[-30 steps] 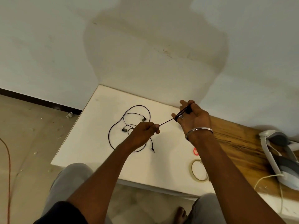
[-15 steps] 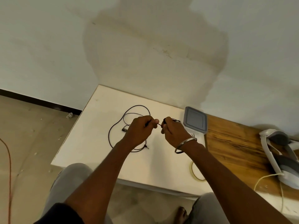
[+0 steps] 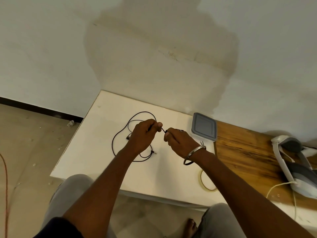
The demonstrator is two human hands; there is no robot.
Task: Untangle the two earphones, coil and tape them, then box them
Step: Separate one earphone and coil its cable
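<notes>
From the head view, the left hand point(image 3: 143, 134) and the right hand point(image 3: 178, 141) meet above the white bench point(image 3: 96, 152), close together. A short stretch of thin black earphone cord point(image 3: 163, 129) runs between them, pinched by the pressed-together fingers point(image 3: 158, 124) of the left hand and gripped in the curled right fist. A second loose black earphone point(image 3: 120, 134) lies looped on the bench, partly under the left hand. A clear box with a grey lid point(image 3: 204, 126) sits just right of the right hand. A ring of clear tape point(image 3: 205, 186) lies near the bench's front edge.
</notes>
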